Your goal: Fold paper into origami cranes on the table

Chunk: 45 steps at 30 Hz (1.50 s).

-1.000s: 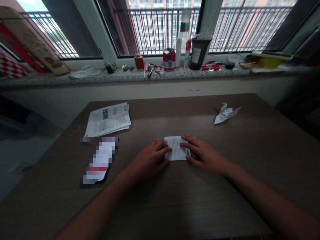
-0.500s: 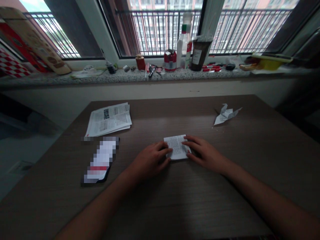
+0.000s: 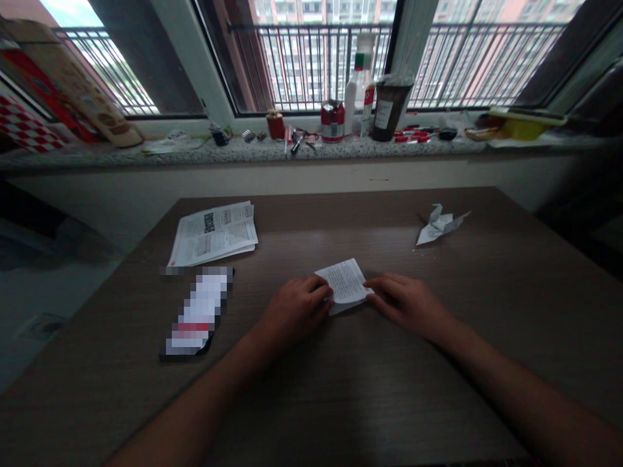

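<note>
- A folded newspaper (image 3: 214,232) lies well beyond the left hand (image 3: 296,308), and a dark phone (image 3: 197,314) lies flat out to that hand's left, apart from it
- A small folded paper figure (image 3: 440,224) sits beyond the right hand (image 3: 409,301), well apart; nothing stands between the hands and the paper (image 3: 345,282)
- Far past both hands, a stone sill (image 3: 243,150) carries a red can (image 3: 333,120), a white bottle (image 3: 357,91) and a dark cup (image 3: 388,107)
- The paper is thin, printed with fine text and folded into a small, roughly square packet; the table (image 3: 341,389) is dark brown with a straight wood grain
- The left hand is curled and pinches the paper's left edge between thumb and fingers
- The right hand lies loosely open, its fingertips touching the paper's right corner
- The paper sits between the two hands, just past the fingertips
- A second ago it lay flat under both hands' fingers; now its top layer is tilted up and turned, and the right hand's fingers have slid off to its edge
</note>
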Tool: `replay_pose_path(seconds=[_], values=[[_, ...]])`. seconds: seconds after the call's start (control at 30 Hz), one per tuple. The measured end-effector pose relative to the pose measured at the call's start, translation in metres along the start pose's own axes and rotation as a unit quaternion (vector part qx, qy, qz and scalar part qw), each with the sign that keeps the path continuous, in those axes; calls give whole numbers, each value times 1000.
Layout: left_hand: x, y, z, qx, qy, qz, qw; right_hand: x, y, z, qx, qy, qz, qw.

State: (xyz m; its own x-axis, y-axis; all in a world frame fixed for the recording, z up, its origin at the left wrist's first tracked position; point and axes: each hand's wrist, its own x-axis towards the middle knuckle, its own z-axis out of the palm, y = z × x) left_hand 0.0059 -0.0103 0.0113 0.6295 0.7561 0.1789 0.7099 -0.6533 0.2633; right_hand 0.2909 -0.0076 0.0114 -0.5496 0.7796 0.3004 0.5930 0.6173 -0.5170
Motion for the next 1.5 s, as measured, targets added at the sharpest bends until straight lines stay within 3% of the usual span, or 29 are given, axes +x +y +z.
replay_pose_path(seconds=[0.3,0.5,0.73,0.83,1.0,1.13,1.33,1.5], values=[[4,4,0,41,13,-24,999,-3,-8,7,-17,-78,-28,996],[5,4,2,27,31,-84,996,0,-4,16,-105,-116,-83,984],[4,1,3,-70,84,-124,986,2,-3,17,-109,-99,-101,984],[5,-1,5,-107,119,-113,981,2,-3,17,-106,-89,-108,985],[5,-1,4,-99,96,-36,990,2,-1,20,-80,-103,-108,986],[3,-1,4,-119,109,-23,987,1,2,22,-82,-112,-102,985],[3,-8,7,-132,173,-94,972,3,-1,14,-55,-123,-88,987],[4,-14,1,-126,193,-163,959,3,-1,8,-30,-129,-72,989]])
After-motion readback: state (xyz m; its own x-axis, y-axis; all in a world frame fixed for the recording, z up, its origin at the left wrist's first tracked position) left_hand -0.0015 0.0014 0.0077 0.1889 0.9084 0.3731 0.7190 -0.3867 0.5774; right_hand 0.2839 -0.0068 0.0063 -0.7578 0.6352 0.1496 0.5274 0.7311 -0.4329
